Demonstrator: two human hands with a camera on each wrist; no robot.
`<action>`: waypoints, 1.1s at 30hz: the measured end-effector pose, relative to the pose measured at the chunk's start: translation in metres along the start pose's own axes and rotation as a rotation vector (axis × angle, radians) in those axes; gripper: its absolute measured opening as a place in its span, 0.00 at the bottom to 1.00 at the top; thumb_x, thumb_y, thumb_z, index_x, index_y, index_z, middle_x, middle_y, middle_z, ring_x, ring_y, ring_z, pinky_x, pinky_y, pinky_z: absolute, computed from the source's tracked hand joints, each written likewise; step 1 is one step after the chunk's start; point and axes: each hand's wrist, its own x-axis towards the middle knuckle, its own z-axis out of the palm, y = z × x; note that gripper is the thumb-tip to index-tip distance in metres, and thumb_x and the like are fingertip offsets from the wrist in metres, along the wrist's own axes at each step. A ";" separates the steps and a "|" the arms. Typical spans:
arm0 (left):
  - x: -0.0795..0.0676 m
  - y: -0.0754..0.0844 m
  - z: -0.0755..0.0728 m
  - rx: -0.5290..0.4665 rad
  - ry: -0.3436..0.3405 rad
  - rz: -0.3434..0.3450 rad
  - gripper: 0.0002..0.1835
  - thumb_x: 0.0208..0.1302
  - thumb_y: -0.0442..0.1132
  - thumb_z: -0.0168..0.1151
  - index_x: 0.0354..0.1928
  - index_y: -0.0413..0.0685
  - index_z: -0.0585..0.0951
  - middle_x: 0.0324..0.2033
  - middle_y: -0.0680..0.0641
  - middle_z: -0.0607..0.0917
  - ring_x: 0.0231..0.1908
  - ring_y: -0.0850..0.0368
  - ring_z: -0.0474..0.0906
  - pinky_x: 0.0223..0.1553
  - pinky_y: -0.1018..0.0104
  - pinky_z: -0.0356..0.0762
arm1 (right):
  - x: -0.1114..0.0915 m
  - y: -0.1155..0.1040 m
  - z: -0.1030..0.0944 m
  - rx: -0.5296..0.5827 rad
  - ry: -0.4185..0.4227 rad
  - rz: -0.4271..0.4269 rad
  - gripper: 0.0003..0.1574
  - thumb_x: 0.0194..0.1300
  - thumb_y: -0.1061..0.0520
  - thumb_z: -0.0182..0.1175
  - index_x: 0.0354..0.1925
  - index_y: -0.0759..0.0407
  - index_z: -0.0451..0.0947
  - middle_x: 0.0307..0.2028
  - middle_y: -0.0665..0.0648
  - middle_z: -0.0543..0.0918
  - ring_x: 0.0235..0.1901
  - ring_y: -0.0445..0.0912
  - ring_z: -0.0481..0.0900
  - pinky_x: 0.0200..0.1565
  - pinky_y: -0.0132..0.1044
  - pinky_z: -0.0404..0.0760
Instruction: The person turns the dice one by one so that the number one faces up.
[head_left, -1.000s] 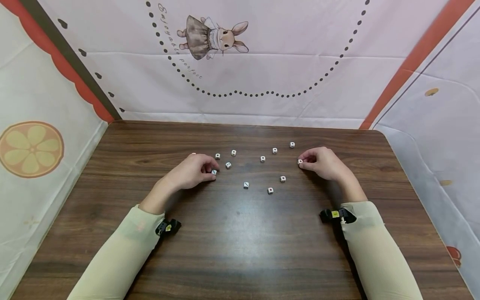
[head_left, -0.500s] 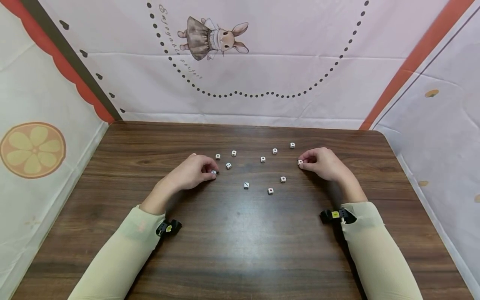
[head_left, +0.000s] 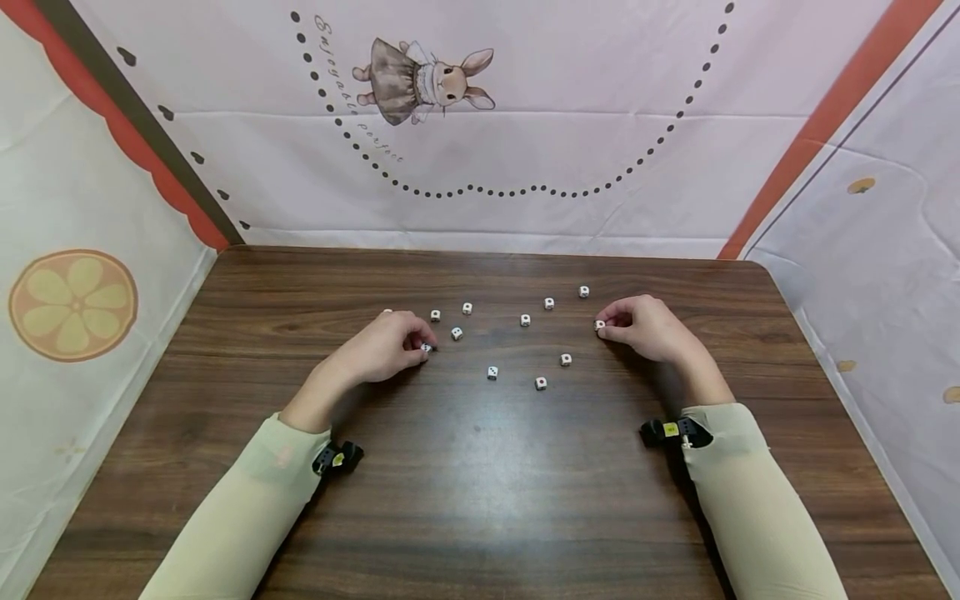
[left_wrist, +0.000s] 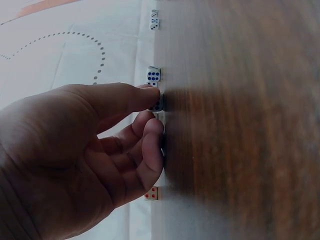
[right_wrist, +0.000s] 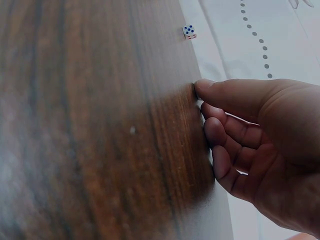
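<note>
In the head view my left hand (head_left: 384,343) pinches a small white die (head_left: 426,348) between thumb and forefinger, low at the table top. The left wrist view shows the thumb covering most of that die, whose pips look dark blue. My right hand (head_left: 647,327) holds another white die (head_left: 600,325) at its fingertips, also down at the table; in the right wrist view the thumb (right_wrist: 235,95) hides it. Between the hands lie several loose dice, among them one near the left fingertips (head_left: 457,333) and one with a red pip on top (head_left: 541,383).
The dark wood-grain table (head_left: 480,500) reaches back to a printed white cloth wall (head_left: 570,150), with cloth on both sides too. One die (head_left: 584,292) lies behind the right hand. Another (head_left: 387,312) shows partly beyond the left hand's knuckles.
The die in my left fingers has shifted slightly toward the hand and turned, with less of its top showing. My right hand keeps its place. The head view has tilted a little.
</note>
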 end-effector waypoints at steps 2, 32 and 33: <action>0.000 0.000 0.000 0.003 -0.004 0.009 0.08 0.65 0.31 0.70 0.44 0.48 0.90 0.32 0.54 0.83 0.36 0.56 0.77 0.49 0.55 0.69 | 0.000 -0.001 0.000 0.002 0.001 -0.003 0.07 0.72 0.58 0.69 0.44 0.60 0.89 0.35 0.53 0.86 0.37 0.49 0.79 0.42 0.43 0.76; 0.000 0.001 0.002 -0.013 0.020 -0.051 0.07 0.65 0.36 0.76 0.40 0.47 0.85 0.30 0.55 0.84 0.35 0.59 0.79 0.51 0.53 0.72 | 0.000 -0.001 0.001 -0.017 -0.005 -0.009 0.06 0.72 0.58 0.69 0.45 0.60 0.89 0.34 0.52 0.86 0.37 0.48 0.80 0.42 0.43 0.76; 0.000 0.001 0.002 -0.013 0.018 -0.049 0.06 0.65 0.35 0.76 0.40 0.47 0.85 0.30 0.55 0.84 0.35 0.58 0.79 0.51 0.53 0.72 | 0.000 -0.001 0.001 -0.017 -0.005 -0.008 0.06 0.72 0.58 0.69 0.45 0.60 0.89 0.34 0.52 0.86 0.37 0.48 0.80 0.42 0.44 0.76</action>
